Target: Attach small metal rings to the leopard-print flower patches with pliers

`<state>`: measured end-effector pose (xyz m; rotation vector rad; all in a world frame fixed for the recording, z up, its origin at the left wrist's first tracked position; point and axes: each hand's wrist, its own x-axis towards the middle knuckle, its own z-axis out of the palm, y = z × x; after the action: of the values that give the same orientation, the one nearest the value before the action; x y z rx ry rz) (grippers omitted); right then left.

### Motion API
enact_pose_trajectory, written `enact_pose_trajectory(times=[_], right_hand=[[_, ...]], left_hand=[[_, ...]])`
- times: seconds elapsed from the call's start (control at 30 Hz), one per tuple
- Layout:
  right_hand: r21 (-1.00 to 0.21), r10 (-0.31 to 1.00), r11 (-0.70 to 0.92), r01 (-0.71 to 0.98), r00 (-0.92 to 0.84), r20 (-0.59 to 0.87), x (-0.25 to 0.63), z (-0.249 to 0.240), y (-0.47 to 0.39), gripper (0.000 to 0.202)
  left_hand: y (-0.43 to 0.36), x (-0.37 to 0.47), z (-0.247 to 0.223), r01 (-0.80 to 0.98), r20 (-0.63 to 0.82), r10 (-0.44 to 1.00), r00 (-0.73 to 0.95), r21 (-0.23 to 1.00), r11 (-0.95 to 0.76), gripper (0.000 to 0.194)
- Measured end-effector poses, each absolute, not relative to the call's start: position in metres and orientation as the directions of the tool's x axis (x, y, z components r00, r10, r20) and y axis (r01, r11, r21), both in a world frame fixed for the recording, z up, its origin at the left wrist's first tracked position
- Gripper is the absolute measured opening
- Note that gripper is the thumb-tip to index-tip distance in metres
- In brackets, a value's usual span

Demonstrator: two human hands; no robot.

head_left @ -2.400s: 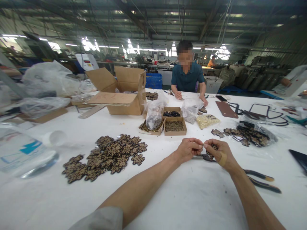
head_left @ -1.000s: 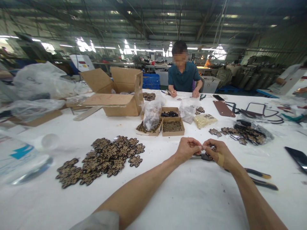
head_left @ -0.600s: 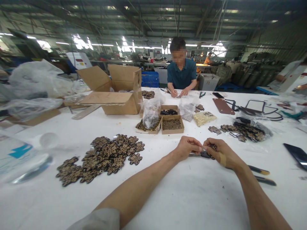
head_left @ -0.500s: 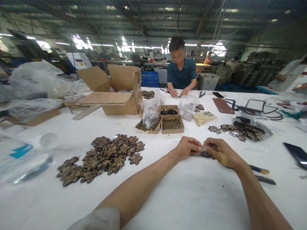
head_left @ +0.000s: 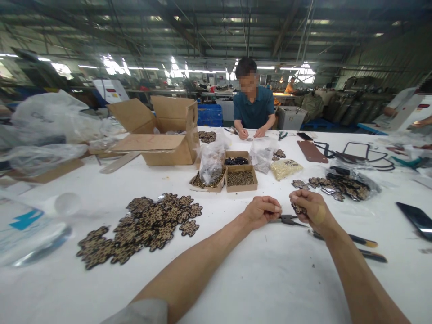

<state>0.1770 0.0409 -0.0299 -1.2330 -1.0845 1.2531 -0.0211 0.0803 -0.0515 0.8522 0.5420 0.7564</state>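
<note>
My right hand (head_left: 308, 208) is closed on a leopard-patterned patch (head_left: 298, 209) with a dark edge. To its left, my left hand (head_left: 263, 211) is pinched shut, and whatever lies between its fingertips is too small to name. The two hands are apart. Pliers (head_left: 289, 219) with dark jaws lie on the white table between and under them, their handles running out past my right wrist. A large heap of similar patches (head_left: 151, 220) spreads left of my hands. Small brass-coloured pieces fill an open box (head_left: 241, 188) beyond my left hand.
A big cardboard box (head_left: 168, 157) stands at the back left. Across the table a person (head_left: 254, 108) works with both hands. More patches (head_left: 351, 184) spill from a bag at right, near a phone (head_left: 415, 219). A yellowish bag (head_left: 286, 169) lies beyond my hands.
My hands have moved apart, with the patch staying in my right hand. The pliers' jaws now show between them. The whole view has shifted slightly.
</note>
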Motion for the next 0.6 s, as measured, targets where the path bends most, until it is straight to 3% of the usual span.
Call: enact_pose_trajectory(times=[0.17,0.6], right_hand=[[-0.959,0.992,-0.127,-0.255,-0.011,-0.128,0.168,-0.033,0.043,0.034],[-0.970,0.995,-0.048,-0.238,0.068,-0.066,0.154,-0.035,0.040,0.042]], left_hand=[[0.081,-0.023,-0.052,-0.406,-0.057,0.822,0.566,0.849,0.339,0.030],[0.080,-0.025,-0.047,-0.369,0.012,0.855,0.518,0.905,0.211,0.036]])
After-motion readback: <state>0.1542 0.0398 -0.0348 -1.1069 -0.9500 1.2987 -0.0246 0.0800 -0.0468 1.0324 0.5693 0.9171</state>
